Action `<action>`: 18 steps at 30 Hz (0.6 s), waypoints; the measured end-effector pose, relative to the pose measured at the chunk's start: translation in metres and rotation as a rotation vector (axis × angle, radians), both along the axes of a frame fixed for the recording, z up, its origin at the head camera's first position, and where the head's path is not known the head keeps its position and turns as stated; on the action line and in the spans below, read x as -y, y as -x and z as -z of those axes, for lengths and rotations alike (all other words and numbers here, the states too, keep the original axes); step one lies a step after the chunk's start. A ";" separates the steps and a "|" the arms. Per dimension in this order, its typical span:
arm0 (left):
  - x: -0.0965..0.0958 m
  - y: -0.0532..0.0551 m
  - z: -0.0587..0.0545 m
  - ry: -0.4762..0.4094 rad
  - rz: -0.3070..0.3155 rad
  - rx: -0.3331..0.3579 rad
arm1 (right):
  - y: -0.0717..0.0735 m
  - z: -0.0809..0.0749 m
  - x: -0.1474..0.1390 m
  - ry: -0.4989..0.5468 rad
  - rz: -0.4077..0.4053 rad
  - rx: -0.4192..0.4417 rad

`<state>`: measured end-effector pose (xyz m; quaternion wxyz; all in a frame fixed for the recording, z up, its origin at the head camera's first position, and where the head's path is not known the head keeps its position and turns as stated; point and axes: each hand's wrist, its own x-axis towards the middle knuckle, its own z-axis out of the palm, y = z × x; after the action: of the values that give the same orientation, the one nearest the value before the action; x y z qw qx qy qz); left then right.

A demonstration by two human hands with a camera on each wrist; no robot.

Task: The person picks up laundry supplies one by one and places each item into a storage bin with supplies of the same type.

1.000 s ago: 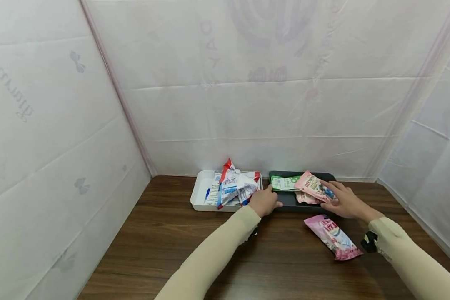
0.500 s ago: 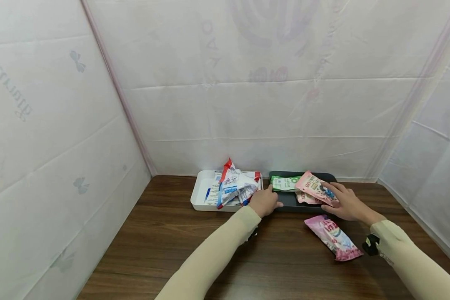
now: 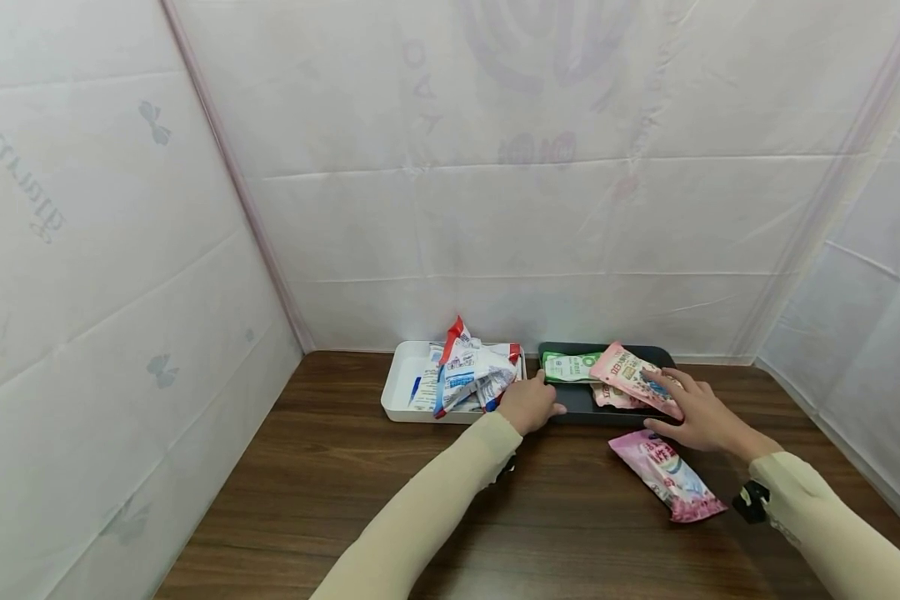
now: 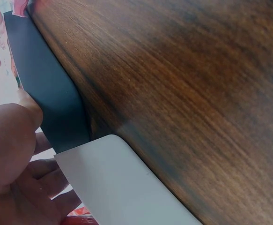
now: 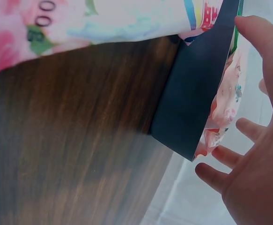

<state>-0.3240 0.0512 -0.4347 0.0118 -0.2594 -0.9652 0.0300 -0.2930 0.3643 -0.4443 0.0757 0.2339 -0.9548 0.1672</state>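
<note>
My left hand (image 3: 527,404) grips the near left corner of the black tray (image 3: 579,402), right where it meets the white tray (image 3: 392,392). In the left wrist view its thumb (image 4: 32,110) lies over the black rim, the other fingers partly hidden behind the tray walls. My right hand (image 3: 701,417) has its fingers spread over the right end of a pink printed packet (image 3: 630,371). This packet leans on a second pink packet (image 3: 611,396) inside the black tray. A green packet (image 3: 567,367) lies at that tray's left. The right wrist view shows those fingers straight, beside the tray's rim.
On the brown table (image 3: 390,500), in front of the black tray, lies a pink and white floral pouch (image 3: 667,479). White-blue-red bags (image 3: 472,375) are heaped in the white tray, one tip sticking up. Pale sheet walls (image 3: 450,208) stand behind and on both sides.
My right hand has shifted slightly right and toward me, uncovering more of the upper pink packet. Its fingers are spread wider now. The left hand stays put.
</note>
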 end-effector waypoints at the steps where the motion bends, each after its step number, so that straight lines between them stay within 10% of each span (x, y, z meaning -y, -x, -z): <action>1: 0.000 0.000 0.000 0.002 -0.002 0.001 | -0.001 0.000 0.001 0.001 -0.001 0.001; 18: -0.004 0.003 0.005 0.015 -0.011 0.000 | -0.027 0.007 0.004 -0.037 -0.060 -0.088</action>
<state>-0.3273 0.0548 -0.4395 0.0095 -0.2541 -0.9664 0.0371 -0.2662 0.3600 -0.4513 0.1082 0.2708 -0.9461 0.1411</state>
